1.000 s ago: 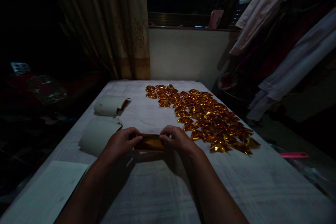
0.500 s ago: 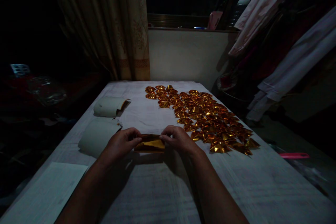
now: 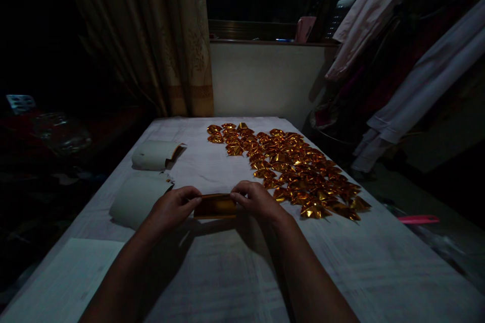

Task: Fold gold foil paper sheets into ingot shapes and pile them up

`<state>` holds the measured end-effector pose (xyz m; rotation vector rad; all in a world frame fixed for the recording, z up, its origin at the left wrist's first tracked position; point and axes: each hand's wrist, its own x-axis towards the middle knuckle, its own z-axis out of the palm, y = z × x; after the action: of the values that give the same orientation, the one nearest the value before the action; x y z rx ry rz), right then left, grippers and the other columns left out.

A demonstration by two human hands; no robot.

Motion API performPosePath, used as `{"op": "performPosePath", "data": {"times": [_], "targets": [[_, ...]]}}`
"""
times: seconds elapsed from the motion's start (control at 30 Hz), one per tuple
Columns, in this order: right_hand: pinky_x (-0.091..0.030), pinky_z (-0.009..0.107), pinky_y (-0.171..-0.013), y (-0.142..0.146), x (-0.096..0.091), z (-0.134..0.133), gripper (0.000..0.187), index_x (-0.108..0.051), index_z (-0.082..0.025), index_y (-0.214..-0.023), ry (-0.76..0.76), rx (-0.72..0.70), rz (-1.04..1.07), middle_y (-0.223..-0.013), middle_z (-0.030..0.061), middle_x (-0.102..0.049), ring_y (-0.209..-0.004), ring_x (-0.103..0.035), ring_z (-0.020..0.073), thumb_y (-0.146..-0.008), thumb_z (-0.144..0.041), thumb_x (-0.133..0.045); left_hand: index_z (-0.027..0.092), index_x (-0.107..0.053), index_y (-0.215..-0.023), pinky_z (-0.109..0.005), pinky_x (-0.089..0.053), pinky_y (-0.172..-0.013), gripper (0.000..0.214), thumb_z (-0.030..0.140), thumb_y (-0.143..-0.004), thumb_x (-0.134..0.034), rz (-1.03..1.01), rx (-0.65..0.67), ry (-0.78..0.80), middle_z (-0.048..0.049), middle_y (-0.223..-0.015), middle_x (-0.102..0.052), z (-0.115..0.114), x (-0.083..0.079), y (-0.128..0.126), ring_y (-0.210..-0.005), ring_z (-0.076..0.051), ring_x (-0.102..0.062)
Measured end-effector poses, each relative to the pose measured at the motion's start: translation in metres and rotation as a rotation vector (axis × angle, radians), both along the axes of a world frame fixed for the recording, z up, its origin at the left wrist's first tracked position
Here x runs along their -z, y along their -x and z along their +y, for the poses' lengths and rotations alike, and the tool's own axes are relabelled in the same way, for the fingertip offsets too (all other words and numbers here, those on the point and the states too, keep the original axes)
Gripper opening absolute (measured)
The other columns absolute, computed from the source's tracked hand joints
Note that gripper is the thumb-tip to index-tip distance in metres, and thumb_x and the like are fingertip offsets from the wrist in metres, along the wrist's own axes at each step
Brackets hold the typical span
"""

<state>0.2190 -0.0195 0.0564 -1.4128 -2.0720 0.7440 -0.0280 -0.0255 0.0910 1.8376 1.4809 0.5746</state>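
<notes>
A small sheet of gold foil paper (image 3: 215, 206) lies folded into a strip on the table between my hands. My left hand (image 3: 172, 208) pinches its left end and my right hand (image 3: 255, 201) pinches its right end. A wide band of several folded gold foil pieces (image 3: 288, 166) runs diagonally across the table to the right of my right hand.
The table (image 3: 242, 272) is covered in pale printed paper. Two curled pale sheets lie at the left: a far roll (image 3: 155, 154) and a nearer stack (image 3: 138, 198). A flat sheet (image 3: 64, 282) sits at the front left. Curtain, window sill and hanging clothes stand behind.
The foil strip between my hands has been pressed flatter than half a second ago. Both hands stay at its ends; the view has shifted slightly.
</notes>
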Motion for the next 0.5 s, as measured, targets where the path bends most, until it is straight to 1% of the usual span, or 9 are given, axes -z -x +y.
{"op": "performPosePath", "data": {"times": [0.1,0.3,0.5], "targets": [[-0.043,0.024,-0.07,0.0016,0.0009,0.0002,0.012,-0.075,-0.019,-0.088,-0.009,0.0,-0.007,-0.086,0.003,-0.072,-0.08,-0.064,0.0151,-0.091,-0.018,-0.063,0.021,-0.07,-0.079,-0.032,-0.047,-0.07,0.036,0.052,-0.075,-0.052,0.015,0.007,-0.006,-0.0044,-0.078,-0.073,-0.0003,-0.0014,0.0001,-0.077,-0.024,-0.065],[-0.042,0.024,-0.069,0.0042,0.0041,-0.0001,0.014,-0.075,-0.019,-0.089,-0.045,0.025,-0.034,-0.088,0.004,-0.073,-0.079,-0.064,0.0155,-0.092,-0.019,-0.062,0.023,-0.072,-0.08,-0.032,-0.047,-0.072,0.033,0.049,-0.074,-0.053,0.064,-0.03,-0.018,-0.0035,-0.078,-0.074,0.0003,0.0011,0.0001,-0.08,-0.025,-0.067],[-0.04,0.023,-0.065,0.0047,0.0075,0.0013,0.018,-0.076,-0.021,-0.085,0.005,0.03,0.034,-0.076,0.0006,-0.073,-0.071,-0.063,0.0143,-0.092,-0.022,-0.06,0.023,-0.074,-0.083,-0.032,-0.046,-0.074,0.035,0.049,-0.076,-0.052,0.114,-0.046,-0.046,-0.0033,-0.083,-0.076,0.0018,0.006,0.0024,-0.083,-0.026,-0.068]]}}
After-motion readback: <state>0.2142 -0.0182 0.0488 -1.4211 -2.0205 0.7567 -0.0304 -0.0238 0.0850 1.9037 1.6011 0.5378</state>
